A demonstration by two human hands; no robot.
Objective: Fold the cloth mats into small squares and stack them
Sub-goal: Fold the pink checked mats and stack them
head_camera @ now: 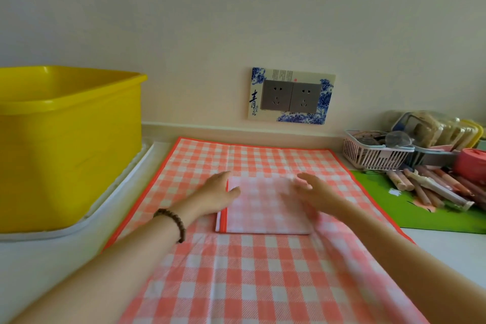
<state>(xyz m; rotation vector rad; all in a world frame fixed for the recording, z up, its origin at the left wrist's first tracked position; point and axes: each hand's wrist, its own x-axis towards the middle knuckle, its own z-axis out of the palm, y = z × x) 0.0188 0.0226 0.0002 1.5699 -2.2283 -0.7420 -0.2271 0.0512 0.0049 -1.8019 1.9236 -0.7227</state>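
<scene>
Pale wall rises behind a white surface (50, 268), and a double grey socket in a blue-and-white flowered plate (290, 96) is fixed to it. On the surface a large orange-and-white checked cloth mat with an orange border (236, 276) lies spread flat, and on its far half sits a paler checked mat folded into a small square (263, 208). That square lies directly between the two hands. The left hand (218, 192), with a brown bead bracelet (173, 221) on its wrist, lies along the square's left edge with straight fingers and the thumb resting on top of the cloth. The right hand (313, 189) is blurred; it lies over the square's right side with fingers stretched out, gripping nothing. A yellow plastic tub (65, 144) stands at the left on a white tray (123, 179). At the right are a pink slatted plastic basket (368, 152) and a green mat (420, 213).
</scene>
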